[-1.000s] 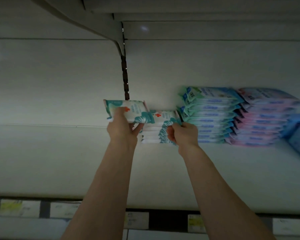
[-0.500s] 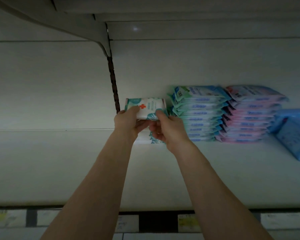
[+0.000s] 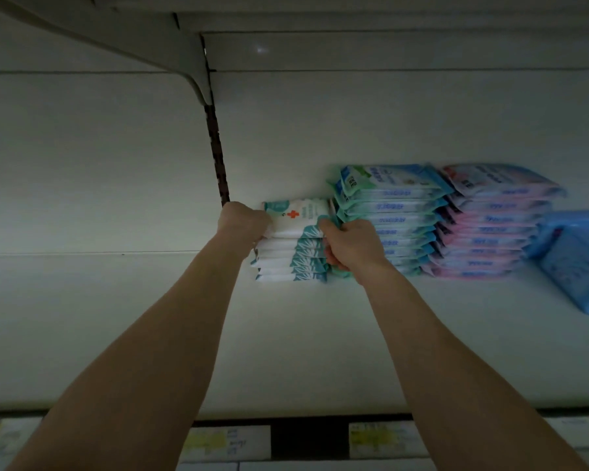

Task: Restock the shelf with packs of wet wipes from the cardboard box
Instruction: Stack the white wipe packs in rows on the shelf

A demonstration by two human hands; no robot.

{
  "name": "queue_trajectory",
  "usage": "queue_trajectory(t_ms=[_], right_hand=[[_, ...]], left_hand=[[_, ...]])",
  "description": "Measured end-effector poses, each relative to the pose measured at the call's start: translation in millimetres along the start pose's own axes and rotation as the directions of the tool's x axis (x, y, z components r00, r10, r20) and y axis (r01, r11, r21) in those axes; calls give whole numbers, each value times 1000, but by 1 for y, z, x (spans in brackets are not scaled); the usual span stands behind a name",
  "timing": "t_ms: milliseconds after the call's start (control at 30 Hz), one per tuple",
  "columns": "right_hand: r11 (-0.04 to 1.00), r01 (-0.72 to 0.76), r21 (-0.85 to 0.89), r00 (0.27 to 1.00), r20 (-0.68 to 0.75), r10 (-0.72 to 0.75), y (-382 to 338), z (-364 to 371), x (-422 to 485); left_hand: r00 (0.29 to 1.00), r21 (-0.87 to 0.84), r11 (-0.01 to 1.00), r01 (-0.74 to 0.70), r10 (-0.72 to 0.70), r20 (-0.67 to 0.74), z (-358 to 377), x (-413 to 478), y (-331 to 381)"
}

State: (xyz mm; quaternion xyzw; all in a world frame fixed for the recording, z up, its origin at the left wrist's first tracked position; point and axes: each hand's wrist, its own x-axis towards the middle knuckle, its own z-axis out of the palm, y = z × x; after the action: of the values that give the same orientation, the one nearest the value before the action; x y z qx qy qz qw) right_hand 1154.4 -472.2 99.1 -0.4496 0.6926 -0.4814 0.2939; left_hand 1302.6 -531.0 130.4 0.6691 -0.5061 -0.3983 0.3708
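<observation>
shelf (image 3: 116, 334): packs sit at its back; price labels (image 3: 225, 440) along its front edge
small stack (image 3: 286, 263): just left of the middle stack (image 3: 398, 212)
right stack (image 3: 497, 226): just right of the middle stack
loose packs (image 3: 575, 266): far right, leaning
hands: left hand (image 3: 244, 222) at the small stack's left end; right hand (image 3: 349, 246) at its right end

White-teal packs (image 3: 298, 217): 1 stack, approx 6. Blue packs (image 3: 393, 207): 1 stack, approx 9. Pink packs (image 3: 497, 219): 1 stack, approx 8; edges blur. Loose blue packs (image 3: 573, 263), far right: 2. Shelf-edge labels (image 3: 227, 440): approx 4.
</observation>
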Motion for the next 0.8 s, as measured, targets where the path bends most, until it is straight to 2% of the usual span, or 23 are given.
queue_trajectory(t_ms=[100,233,333,500,633,700,800], right_hand=[[984,20,-174,1000,-16,-23,6,-2,-1],[956,-63,-286,992,87,92,7,-6,-8],[971,-105,-217,980,143,138,6,-3,-9],[985,-39,-167,991,119,60,5,3,-7],[990,-42,-135,990,131,60,1,3,-7],[982,-41,-185,987,144,68,2,1,-8],[961,-70,-266,975,183,122,2,-1,-9]], left_hand=[[1000,-35,999,22,-22,-13,-1,2,-2],[994,-105,991,83,-75,74,-1,3,-5],[988,-141,984,109,-91,128,1,3,-6],[991,-171,980,105,-88,106,-1,5,-9],[990,-146,984,103,-86,115,0,5,-11],[987,-106,988,108,-94,128,0,3,-11],[955,-71,980,188,-165,245,-1,0,-9]])
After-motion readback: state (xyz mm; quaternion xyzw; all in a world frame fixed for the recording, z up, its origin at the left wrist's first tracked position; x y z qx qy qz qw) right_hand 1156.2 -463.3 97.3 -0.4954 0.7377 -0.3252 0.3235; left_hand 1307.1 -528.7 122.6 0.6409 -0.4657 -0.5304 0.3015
